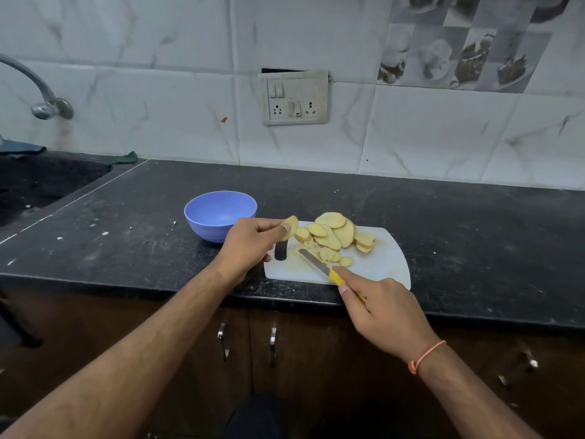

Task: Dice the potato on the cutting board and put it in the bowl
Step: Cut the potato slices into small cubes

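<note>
A white cutting board [380, 264] lies on the black counter with a pile of potato slices [335, 234] at its far side and a few small cut pieces [330, 256] near the middle. My left hand [250, 245] pinches one potato slice [291, 228] above the board's left end. My right hand [383, 312] grips the yellow handle of a knife [319, 264], whose blade lies low over the board, pointing left toward the small pieces. A blue bowl [220, 215], with nothing visible inside, stands left of the board, just behind my left hand.
The black counter [474, 236] runs wide to the right. A sink [41, 185] with a tap [38, 90] is at the far left. A switch and socket plate [294, 98] hangs on the tiled wall. Cabinet doors with metal handles [247, 343] are below.
</note>
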`<state>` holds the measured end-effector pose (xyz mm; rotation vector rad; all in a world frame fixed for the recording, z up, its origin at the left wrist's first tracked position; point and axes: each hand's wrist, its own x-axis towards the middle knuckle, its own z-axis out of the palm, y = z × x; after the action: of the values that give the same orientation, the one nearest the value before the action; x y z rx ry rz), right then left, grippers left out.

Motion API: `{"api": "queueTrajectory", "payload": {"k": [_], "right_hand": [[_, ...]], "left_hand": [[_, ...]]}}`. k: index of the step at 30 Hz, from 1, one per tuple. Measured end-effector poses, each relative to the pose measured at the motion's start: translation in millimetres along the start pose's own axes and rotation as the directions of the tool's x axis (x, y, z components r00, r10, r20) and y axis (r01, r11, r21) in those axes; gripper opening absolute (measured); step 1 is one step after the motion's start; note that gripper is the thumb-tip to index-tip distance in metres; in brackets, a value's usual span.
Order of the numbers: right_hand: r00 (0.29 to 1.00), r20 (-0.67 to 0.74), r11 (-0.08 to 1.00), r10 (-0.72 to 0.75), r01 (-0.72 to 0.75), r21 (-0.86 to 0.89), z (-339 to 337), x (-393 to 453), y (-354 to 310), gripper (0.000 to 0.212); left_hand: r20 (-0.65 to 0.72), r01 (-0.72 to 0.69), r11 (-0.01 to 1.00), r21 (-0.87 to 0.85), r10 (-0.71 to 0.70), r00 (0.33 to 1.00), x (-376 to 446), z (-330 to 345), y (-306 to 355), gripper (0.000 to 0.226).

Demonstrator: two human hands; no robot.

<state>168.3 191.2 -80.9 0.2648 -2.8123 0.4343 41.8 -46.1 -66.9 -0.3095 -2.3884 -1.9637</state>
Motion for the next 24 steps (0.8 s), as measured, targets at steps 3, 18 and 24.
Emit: {"api": "queueTrajectory", "payload": {"k": [3, 18, 24], "right_hand": [[0.999, 0.031, 0.998, -0.027, 0.029, -0.048, 4.4, 5.4, -9.0, 0.047], [0.996, -0.009, 0.996, 0.094, -0.094, -0.001, -5.6, 8.1, -18.4, 0.046], [0.994, 0.019, 0.994, 0.104, -0.105, 0.035, -11.0, 10.7, -28.9, 0.045]], "left_hand": [[-0.033, 0.054, 0.998, -0.019, -0.055, 0.998, -3.8, -4.4, -1.8, 0.013], [0.042, 0.027, 0.707, 0.707, -0.08, 0.996, -0.1, -8.1, -5.6, 0.053], [0.348, -0.202, 0.678, 0.707, -0.086, 0.933, 2.6, -21.9, -1.7, 0.06]]}}
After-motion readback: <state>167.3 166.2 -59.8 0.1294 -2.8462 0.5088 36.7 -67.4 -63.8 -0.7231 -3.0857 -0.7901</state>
